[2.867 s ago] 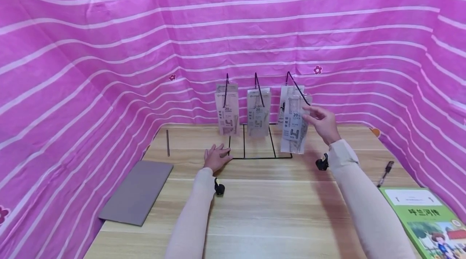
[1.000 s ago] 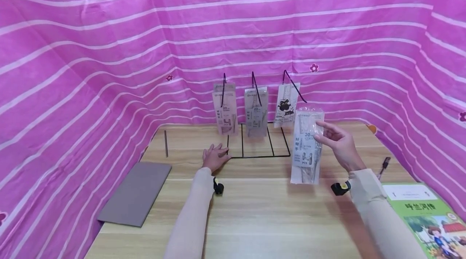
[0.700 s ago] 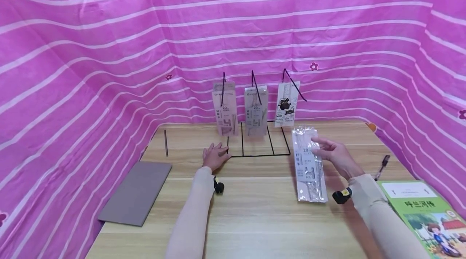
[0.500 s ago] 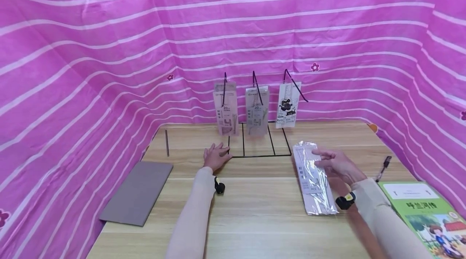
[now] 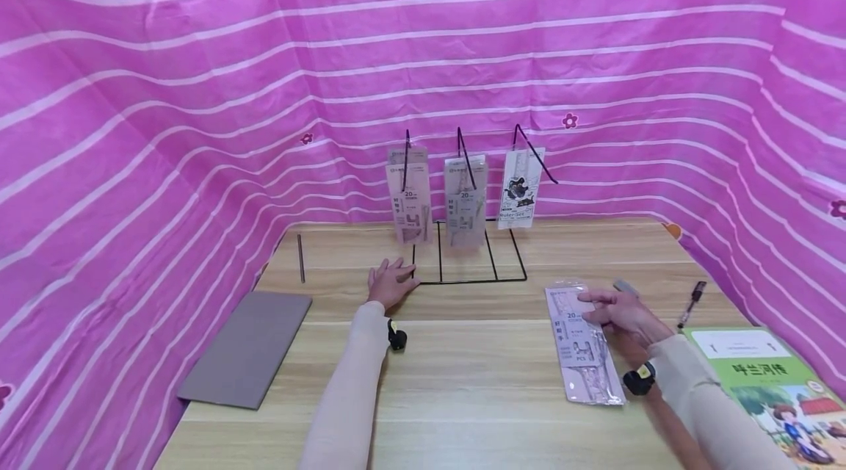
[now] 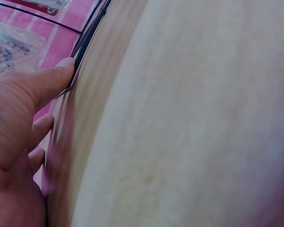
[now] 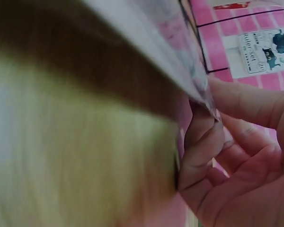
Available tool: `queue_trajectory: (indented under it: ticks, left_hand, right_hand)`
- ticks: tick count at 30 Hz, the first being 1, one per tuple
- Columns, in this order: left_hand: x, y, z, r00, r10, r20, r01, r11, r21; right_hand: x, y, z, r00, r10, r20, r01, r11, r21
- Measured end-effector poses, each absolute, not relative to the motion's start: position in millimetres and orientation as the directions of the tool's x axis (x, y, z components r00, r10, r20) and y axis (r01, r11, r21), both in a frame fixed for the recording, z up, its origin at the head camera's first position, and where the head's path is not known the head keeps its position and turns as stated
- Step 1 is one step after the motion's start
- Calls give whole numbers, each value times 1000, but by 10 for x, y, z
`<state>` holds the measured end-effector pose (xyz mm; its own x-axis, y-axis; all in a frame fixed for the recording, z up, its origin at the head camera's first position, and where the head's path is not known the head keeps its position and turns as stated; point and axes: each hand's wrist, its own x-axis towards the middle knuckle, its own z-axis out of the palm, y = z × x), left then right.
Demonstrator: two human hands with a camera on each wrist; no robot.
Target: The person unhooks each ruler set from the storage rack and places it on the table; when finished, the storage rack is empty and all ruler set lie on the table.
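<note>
On the wooden table (image 5: 463,382) stands 1 black wire rack (image 5: 469,264), the landmark for the rest. 3 packets hang on the rack: 2 grey ruler packets (image 5: 410,198) and 1 white cat-print packet (image 5: 521,187). 1 more ruler packet (image 5: 581,345) lies right of the rack. Also right of the rack are 1 pen (image 5: 690,303) and 1 green book (image 5: 780,389). Left of the rack are 1 grey board (image 5: 247,349) and 1 thin rod (image 5: 301,258). 2 hands appear.

I see a grey board (image 5: 247,349) lying front left, a thin rod (image 5: 301,258) behind it, a pen (image 5: 690,303) and green book (image 5: 773,389) at right, pink striped cloth (image 5: 198,88) all around.
</note>
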<state>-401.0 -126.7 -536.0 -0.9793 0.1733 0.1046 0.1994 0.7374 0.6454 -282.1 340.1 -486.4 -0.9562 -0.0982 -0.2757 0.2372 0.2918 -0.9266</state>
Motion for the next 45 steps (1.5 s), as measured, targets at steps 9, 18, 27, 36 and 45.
queue_trajectory:
  ticks: [9, 18, 27, 36, 45]
  left_hand:
    - [-4005, -1286, -5356, -980, 167, 110, 198, 735, 648]
    - [-3996, -1299, -5356, -978, 173, 118, 208, 742, 637]
    - [-3998, -1292, -5390, -982, 161, 96, 185, 759, 624]
    - [-3985, -1285, -5385, -979, 169, 112, 201, 753, 627]
    - [-4000, -1254, -5331, -977, 176, 119, 212, 757, 618]
  right_hand:
    - [-2824, 3407, -4949, -978, -43, -204, 146, 557, -818]
    - [-2862, 3423, -4982, -979, -166, -114, -18, 638, -770]
    - [-3060, 3386, -4856, -979, -113, -172, 69, 603, -795]
    - [-3549, 3176, -4563, -994, -8, 108, -99, 479, -872]
    - [-3945, 3060, -4051, -971, 18, 238, -207, 435, -876]
